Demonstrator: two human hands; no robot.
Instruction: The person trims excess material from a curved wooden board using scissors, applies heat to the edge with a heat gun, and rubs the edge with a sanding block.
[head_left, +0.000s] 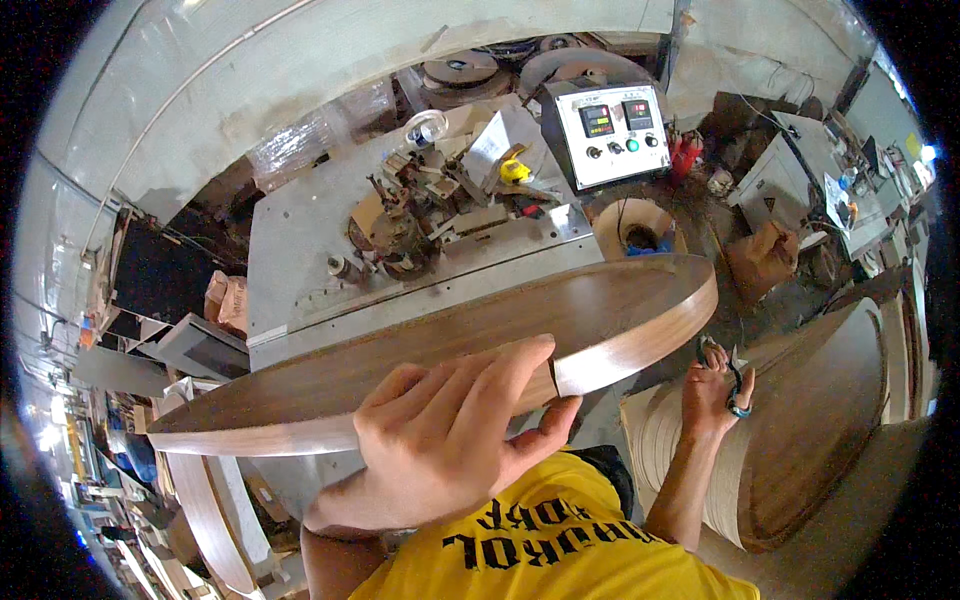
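Note:
A long wooden panel point(430, 335) with rounded ends and a brown wood-grain face lies across in front of me. My left hand point(440, 430) is at its near rim, thumb and forefinger closed about a dark, narrow strip end at the wood-grain edging point(625, 350). The palm side of that hand is hidden. To the right, apart from the panel, my right hand point(712, 395) holds a small pair of scissors point(740, 395) with dark handles, the short blades pointing up.
Behind the panel stands a grey machine table point(300, 250) cluttered with tools and a yellow tape measure point(515, 171). A control box point(610, 135) with two displays tilts beside it. At right, a stack of similar rounded panels point(820, 420) stands close to my right arm.

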